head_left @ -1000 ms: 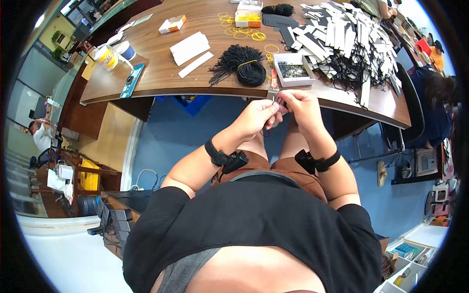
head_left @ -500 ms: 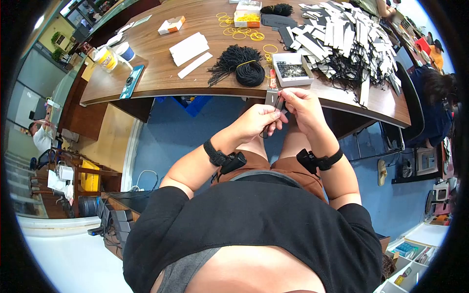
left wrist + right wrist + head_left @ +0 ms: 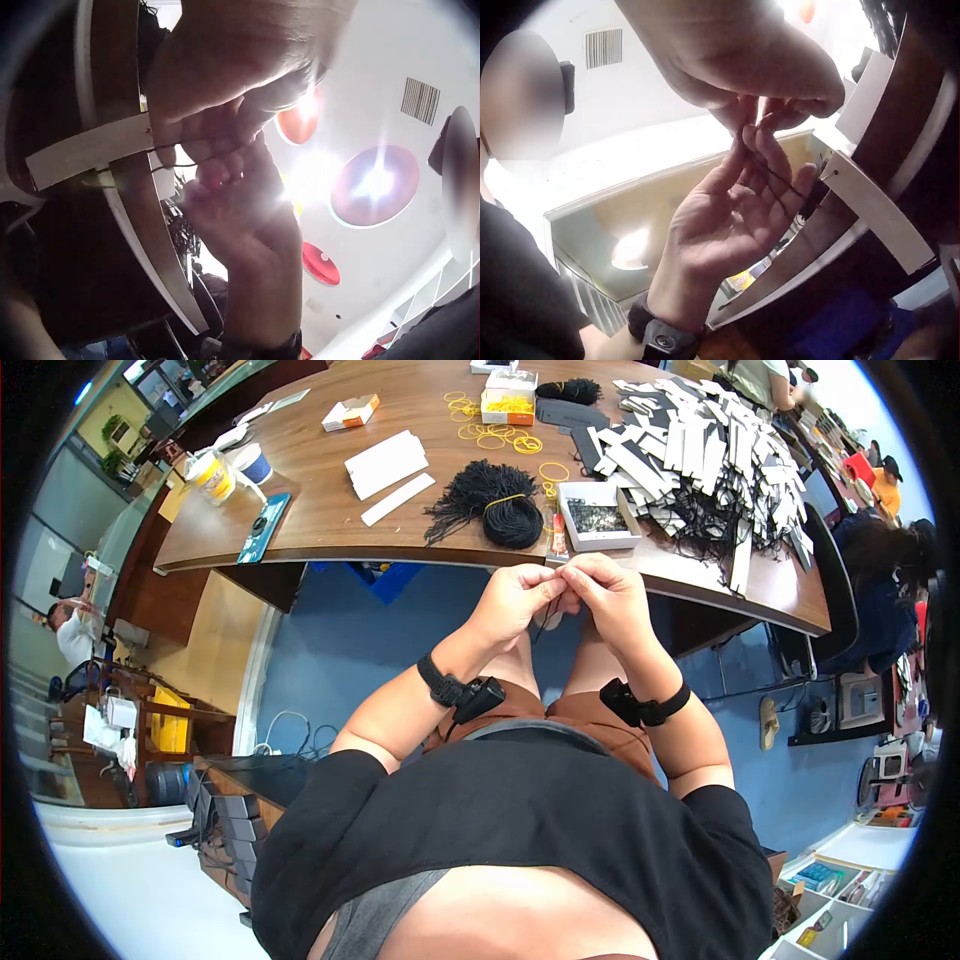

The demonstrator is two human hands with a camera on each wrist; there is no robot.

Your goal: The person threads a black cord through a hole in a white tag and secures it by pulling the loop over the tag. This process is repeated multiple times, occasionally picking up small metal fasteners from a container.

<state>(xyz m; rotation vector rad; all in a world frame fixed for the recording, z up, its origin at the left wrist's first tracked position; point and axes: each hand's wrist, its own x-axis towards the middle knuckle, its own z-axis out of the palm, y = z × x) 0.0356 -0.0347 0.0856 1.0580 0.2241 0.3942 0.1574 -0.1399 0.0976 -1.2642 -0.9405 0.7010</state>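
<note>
Both hands meet just off the table's near edge in the head view. The left hand (image 3: 512,603) and the right hand (image 3: 612,598) pinch a thin black cord (image 3: 776,176) between thumbs and fingers, fingertips close together. From the cord a pale strip tag (image 3: 877,214) with a small hole at one end hangs beside the left hand (image 3: 720,225) in the right wrist view. The left wrist view shows the same tag (image 3: 90,154) and dark cord strands crossing the fingers. The exact place where the fingertips grip is partly hidden.
On the table (image 3: 300,500) lie a black cord bundle (image 3: 512,520), an open box (image 3: 600,538), yellow rubber bands (image 3: 490,435), white cards (image 3: 386,463) and a phone (image 3: 264,528). A large tag pile (image 3: 700,450) covers the right side. A seated person (image 3: 880,580) is at the right.
The dark strip seen between the hands half a second ago has turned or dropped behind the fingers. The fingertips have come closer together, and the head view has shifted slightly.
</note>
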